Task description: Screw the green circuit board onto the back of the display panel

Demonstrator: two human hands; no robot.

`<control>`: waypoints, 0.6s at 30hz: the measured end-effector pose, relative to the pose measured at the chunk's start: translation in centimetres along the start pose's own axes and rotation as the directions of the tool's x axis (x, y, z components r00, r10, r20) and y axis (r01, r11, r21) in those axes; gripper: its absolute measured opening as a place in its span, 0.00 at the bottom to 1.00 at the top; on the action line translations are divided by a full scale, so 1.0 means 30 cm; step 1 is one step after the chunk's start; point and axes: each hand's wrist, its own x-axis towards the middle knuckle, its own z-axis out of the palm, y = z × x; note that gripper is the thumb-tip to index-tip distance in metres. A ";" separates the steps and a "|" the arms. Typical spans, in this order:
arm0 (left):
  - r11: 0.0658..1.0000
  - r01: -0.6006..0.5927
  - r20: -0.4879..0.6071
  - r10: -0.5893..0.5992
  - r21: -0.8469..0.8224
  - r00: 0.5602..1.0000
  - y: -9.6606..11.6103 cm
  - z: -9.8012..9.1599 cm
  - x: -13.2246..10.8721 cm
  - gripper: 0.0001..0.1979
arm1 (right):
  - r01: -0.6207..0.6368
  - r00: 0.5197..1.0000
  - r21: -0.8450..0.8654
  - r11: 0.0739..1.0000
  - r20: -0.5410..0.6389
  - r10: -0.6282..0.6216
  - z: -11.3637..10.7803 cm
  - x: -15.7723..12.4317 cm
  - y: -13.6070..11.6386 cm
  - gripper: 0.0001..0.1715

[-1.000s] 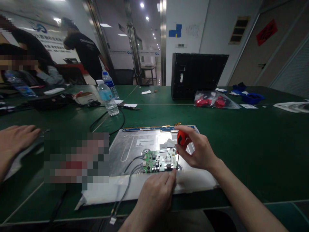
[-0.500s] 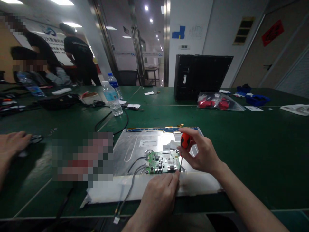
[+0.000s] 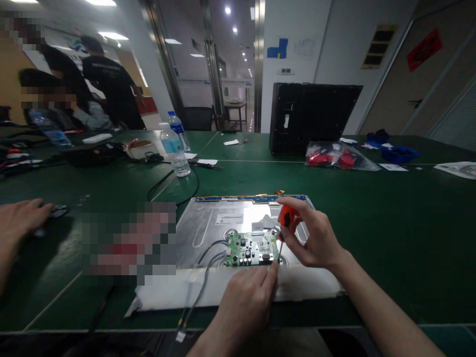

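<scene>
My right hand (image 3: pixel 314 233) grips the orange and black handle of a screwdriver (image 3: pixel 286 218), held upright between thumb and fingers. Its thin shaft points down at the lower right corner of a green circuit board (image 3: pixel 247 249). By that corner, at the screwdriver's tip, are the fingertips of my left hand (image 3: pixel 253 292), which is closed; anything pinched there is hidden. Beneath the board lies a metal display panel (image 3: pixel 208 225) with a white strip along its near edge. Grey and black cables (image 3: pixel 206 280) run from the board's left side, some over the near table edge.
Another person's hand (image 3: pixel 24 220) rests at the left on the green table (image 3: pixel 390 238). Water bottles (image 3: pixel 177 153) stand beyond the panel. A black monitor casing (image 3: pixel 312 116), a plastic bag with red items (image 3: pixel 334 156) and blue trays (image 3: pixel 399 153) are at the back right.
The screwdriver handle has turned slightly in my right hand's fingers. My left hand keeps its place. In the background, a standing person has shifted left.
</scene>
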 end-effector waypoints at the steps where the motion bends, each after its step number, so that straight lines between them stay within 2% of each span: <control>1: 1.000 0.001 0.003 -0.001 0.001 1.000 0.000 -0.001 0.000 0.17 | -0.003 1.000 0.000 1.000 -0.005 0.003 -0.001 0.001 -0.002 0.29; 11: 1.000 0.006 0.006 -0.006 -0.010 1.000 0.000 -0.002 -0.001 0.18 | 0.002 0.999 -0.111 0.994 -0.043 -0.007 0.014 0.000 0.007 0.23; 18: 1.000 0.001 -0.004 -0.001 -0.009 1.000 -0.002 -0.002 0.002 0.18 | 0.012 1.000 -0.007 1.000 0.004 -0.012 0.004 0.001 0.007 0.28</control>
